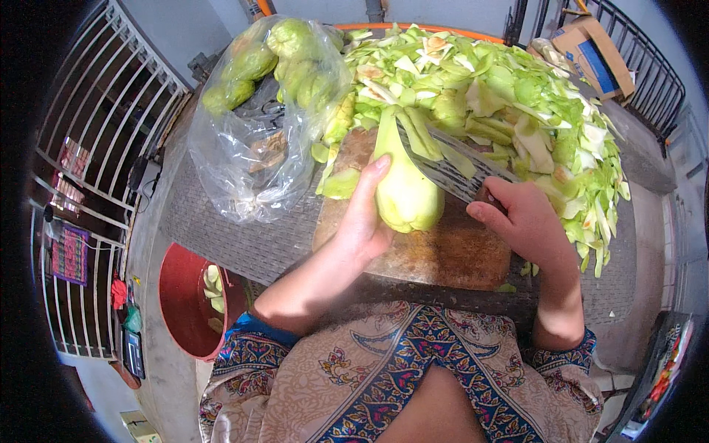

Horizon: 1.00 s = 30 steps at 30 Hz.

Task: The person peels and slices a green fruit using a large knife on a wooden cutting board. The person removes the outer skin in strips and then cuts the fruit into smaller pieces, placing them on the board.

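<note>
My left hand (363, 210) is closed round a pale green, mostly peeled chayote (410, 193), held tilted over a worn wooden chopping board (413, 260). In my right hand (528, 214) is the handle of a wide-bladed knife (473, 183). Its blade lies against the chayote's right side, and a strip of green peel (418, 134) rests at the blade's far end. The cutting edge itself is partly hidden by the peel. Beyond the board spreads a large heap of chayote peelings (517, 96).
A clear plastic bag (251, 166) of whole green chayotes (255, 63) sits at the far left of the grey woven-topped table (221, 236). Below the table's left edge stands a red bucket (181, 299) with pale pieces inside. A cardboard box (598, 59) is at the back right.
</note>
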Tool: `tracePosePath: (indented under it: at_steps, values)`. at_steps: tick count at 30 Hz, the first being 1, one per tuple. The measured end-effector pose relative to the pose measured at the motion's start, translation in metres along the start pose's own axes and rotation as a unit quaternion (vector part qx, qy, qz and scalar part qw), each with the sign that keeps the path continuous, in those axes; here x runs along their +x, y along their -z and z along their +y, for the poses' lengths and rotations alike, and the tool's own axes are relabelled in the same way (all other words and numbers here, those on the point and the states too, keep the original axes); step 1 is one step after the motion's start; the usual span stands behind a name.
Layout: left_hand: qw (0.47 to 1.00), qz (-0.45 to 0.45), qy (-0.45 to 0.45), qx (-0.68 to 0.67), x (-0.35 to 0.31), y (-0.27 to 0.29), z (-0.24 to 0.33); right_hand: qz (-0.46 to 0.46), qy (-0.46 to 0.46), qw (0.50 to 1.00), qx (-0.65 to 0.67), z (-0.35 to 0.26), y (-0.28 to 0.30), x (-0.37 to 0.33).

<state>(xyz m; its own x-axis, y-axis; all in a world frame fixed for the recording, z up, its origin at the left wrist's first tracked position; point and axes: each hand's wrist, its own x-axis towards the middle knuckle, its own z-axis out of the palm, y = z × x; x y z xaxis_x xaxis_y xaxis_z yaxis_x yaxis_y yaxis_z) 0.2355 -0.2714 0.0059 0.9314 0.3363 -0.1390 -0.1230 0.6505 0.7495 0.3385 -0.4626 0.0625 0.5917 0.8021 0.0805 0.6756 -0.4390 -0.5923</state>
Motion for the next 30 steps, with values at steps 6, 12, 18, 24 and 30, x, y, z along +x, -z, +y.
tracePosePath:
  at_steps: [6,12,18,24,30]
  values:
    - [0.984,-0.117,0.084,-0.108,0.002,0.011,-0.015,0.018,0.067,0.998,0.009,-0.014,-0.007,-0.005]
    - [0.988,-0.05,0.134,-0.06,-0.003,0.004,-0.008,0.054,-0.064,0.994,-0.076,0.016,0.005,0.003]
    - [0.986,-0.048,0.075,-0.14,-0.005,-0.003,0.012,0.137,-0.149,0.971,-0.125,0.06,0.019,0.012]
    - [0.989,-0.033,0.046,-0.137,0.007,0.01,0.014,0.197,-0.022,0.98,0.012,0.01,-0.008,0.002]
    - [0.92,-0.172,0.115,-0.332,0.013,0.026,0.007,0.151,0.179,0.972,-0.023,-0.017,-0.035,-0.011]
